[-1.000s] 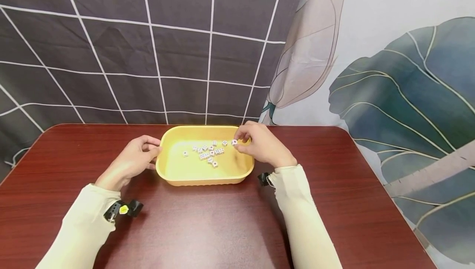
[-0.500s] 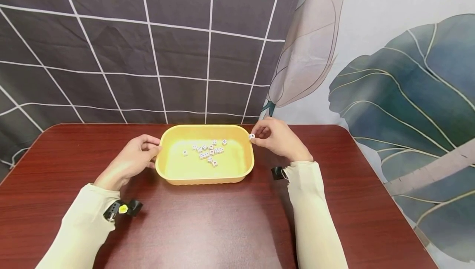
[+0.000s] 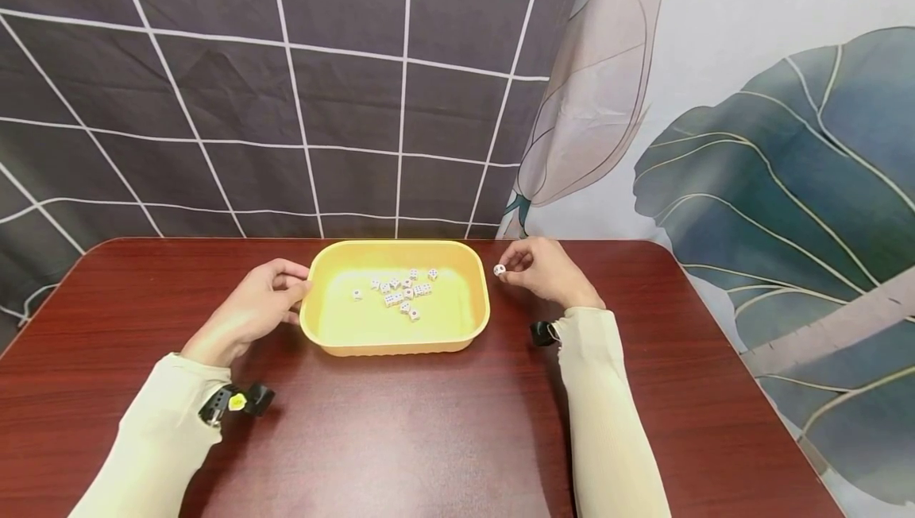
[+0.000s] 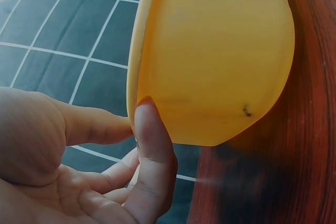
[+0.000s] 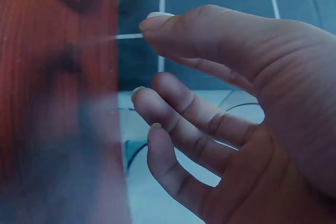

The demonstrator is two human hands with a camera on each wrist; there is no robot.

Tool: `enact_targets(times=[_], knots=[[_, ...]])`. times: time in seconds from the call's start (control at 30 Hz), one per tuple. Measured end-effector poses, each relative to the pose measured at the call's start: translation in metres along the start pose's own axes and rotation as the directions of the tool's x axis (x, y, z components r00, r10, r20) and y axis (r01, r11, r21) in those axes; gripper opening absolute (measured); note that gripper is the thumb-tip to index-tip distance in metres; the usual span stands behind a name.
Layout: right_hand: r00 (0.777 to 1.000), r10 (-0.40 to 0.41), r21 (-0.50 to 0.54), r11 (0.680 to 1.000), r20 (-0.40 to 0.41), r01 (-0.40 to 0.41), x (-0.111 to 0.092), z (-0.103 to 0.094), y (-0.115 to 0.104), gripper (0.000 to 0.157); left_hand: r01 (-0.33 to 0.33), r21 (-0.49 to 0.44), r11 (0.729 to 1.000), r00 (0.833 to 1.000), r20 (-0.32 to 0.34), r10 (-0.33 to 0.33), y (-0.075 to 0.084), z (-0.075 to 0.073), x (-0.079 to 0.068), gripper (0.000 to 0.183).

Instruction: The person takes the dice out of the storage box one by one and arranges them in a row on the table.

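Note:
My left hand [image 3: 252, 305] pinches the left end of a yellow plastic tray [image 3: 400, 349]; in the left wrist view the thumb and a finger [image 4: 152, 145] meet at its rim. Several small white dice [image 3: 407, 293] with dark and red pips lie scattered on the tray floor. Off the tray's right end, my right hand [image 3: 549, 273] holds one die [image 3: 499, 270] between thumb and fingertips, low over the table. In the right wrist view the thumb hides that die, while the other fingers [image 5: 173, 114] curl loosely.
The tray stands near the back edge of a reddish-brown wooden table [image 3: 400, 438]. Behind rises a dark gridded cloth [image 3: 343, 105], and a leaf-patterned curtain [image 3: 772, 168] hangs at the right. Each wrist wears a black strap [image 3: 221, 405].
My right hand has moved right, out of the tray and past its rim, carrying the die, then dropped a little toward the table. The left hand stays at the tray's left end.

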State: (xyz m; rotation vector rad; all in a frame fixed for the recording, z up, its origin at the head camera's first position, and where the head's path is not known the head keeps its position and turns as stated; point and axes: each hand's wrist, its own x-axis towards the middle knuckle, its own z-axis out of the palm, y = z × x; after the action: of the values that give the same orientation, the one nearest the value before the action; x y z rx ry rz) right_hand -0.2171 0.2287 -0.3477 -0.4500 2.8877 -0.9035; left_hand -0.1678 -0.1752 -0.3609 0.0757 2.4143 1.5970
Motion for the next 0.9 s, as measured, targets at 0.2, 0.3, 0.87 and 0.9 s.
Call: enact_targets(times=[0.2, 0.3, 0.87, 0.9], knots=[[0.999, 0.042, 0.01, 0.999, 0.02, -0.043, 0.003, 0.009, 0.014, 0.007, 0.004, 0.002, 1.0, 1.0, 0.002, -0.004, 0.0, 0.0, 0.0, 0.035], [0.998, 0.051, 0.029, 0.998, 0.031, -0.052, 0.004, 0.012, 0.019, 0.007, 0.003, 0.002, 1.0, 1.0, 0.0, -0.003, 0.0, 0.0, 0.0, 0.034], [0.99, 0.134, -0.028, 0.991, 0.042, -0.133, 0.006, 0.018, 0.024, 0.007, 0.001, 0.004, 1.0, 1.0, 0.002, -0.001, 0.0, -0.001, 0.0, 0.035], [0.99, 0.136, -0.028, 0.99, 0.043, -0.135, 0.006, 0.019, 0.024, 0.007, 0.001, 0.004, 1.0, 1.0, 0.002, -0.001, 0.0, -0.001, 0.0, 0.035]])
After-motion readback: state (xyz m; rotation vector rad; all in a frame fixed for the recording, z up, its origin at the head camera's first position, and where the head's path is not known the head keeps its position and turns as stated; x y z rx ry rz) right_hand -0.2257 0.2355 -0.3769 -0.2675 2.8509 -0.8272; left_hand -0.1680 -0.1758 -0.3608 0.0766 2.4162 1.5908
